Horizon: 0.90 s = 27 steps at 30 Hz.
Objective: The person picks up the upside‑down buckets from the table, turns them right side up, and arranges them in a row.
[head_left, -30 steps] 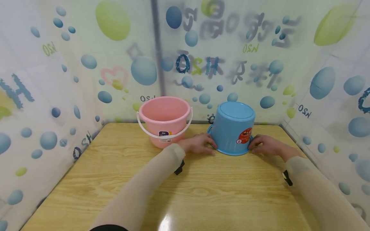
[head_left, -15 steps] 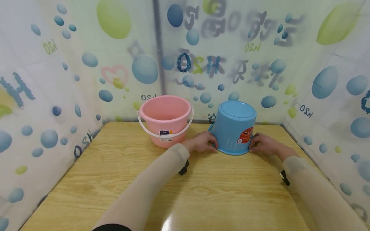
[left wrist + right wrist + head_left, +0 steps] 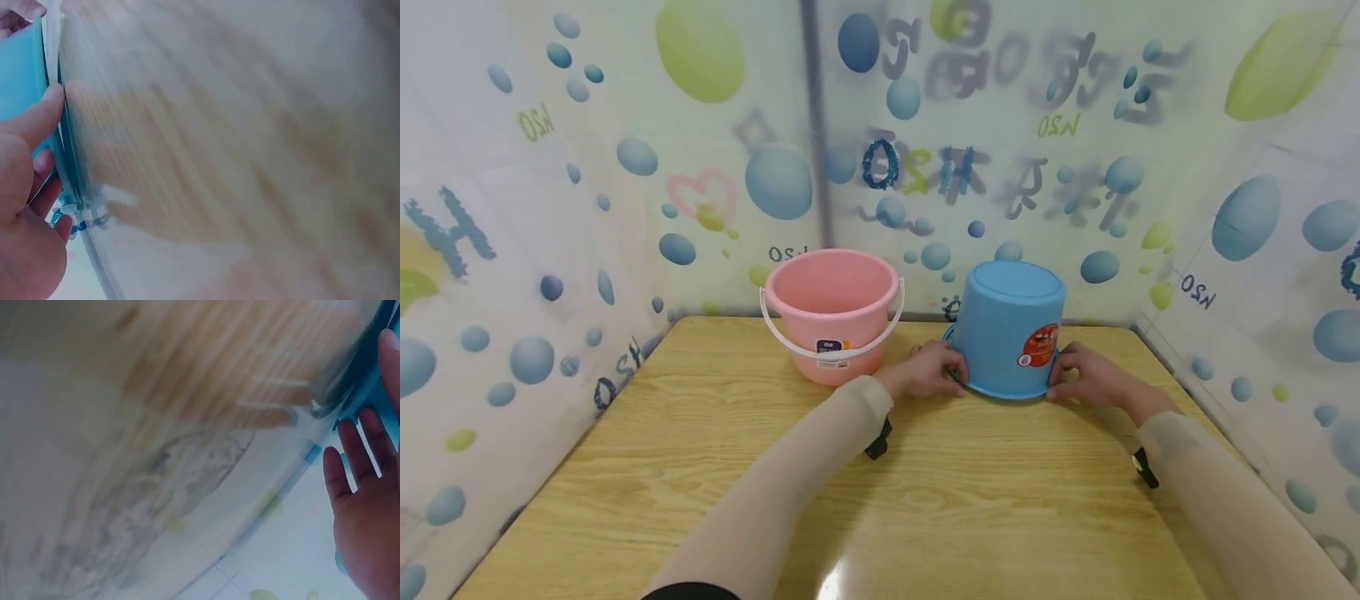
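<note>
A blue bucket (image 3: 1000, 346) stands upside down at the back right of the table, its rim on the near side low by the tabletop and a red sticker on its side. My left hand (image 3: 925, 371) holds the rim at its left; in the left wrist view the thumb (image 3: 45, 119) lies on the rim and the other fingers reach behind. At the opposite side my right hand (image 3: 1093, 377) holds the rim between thumb and fingers, several fingers (image 3: 356, 447) stretched along it. A pink bucket (image 3: 831, 287) stands upright left of it, white handle hanging in front.
Both buckets stand near the back edge of the wooden table (image 3: 970, 500), close to a patterned curtain wall (image 3: 700, 217). Side walls enclose the table left and right. The left forearm passes in front of the pink bucket.
My left hand has moved slightly right and its thumb has closed in on the blue bucket's rim. The right hand's fingers have drawn together at the rim. The pink bucket has not moved.
</note>
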{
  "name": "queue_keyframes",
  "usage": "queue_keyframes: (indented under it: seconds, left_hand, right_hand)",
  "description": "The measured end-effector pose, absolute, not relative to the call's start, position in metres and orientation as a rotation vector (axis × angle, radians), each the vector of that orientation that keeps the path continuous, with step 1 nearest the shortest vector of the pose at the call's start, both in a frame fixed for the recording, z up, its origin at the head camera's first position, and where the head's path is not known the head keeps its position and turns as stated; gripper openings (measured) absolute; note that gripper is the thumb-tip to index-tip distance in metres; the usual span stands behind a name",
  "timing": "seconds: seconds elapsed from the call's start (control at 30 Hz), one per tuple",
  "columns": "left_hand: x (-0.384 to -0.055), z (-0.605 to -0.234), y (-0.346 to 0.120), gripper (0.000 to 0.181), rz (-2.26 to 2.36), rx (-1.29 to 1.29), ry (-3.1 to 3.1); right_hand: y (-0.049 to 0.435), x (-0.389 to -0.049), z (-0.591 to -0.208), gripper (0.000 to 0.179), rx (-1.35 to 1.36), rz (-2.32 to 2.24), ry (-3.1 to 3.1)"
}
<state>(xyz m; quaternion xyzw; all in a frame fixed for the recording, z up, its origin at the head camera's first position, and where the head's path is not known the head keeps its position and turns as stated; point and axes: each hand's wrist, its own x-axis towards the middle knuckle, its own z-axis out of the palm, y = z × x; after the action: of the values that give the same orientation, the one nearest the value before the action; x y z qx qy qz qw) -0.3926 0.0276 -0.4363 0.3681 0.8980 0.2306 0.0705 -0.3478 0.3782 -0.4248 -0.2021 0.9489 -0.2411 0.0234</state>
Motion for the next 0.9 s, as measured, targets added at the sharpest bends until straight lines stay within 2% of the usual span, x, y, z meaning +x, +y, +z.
queue_keyframes:
  seconds: [0.43,0.9]
  left_hand:
    - [-0.392,-0.44,0.029,0.01,0.927,0.965,2.807]
    - [-0.39,-0.436,0.014,0.011,1.115,1.055,2.681]
  right_hand:
    - [0.379,-0.349,-0.422,0.021,-0.62,-0.828,2.927]
    - [0.377,-0.337,-0.419,0.02,-0.566,-0.915,2.876]
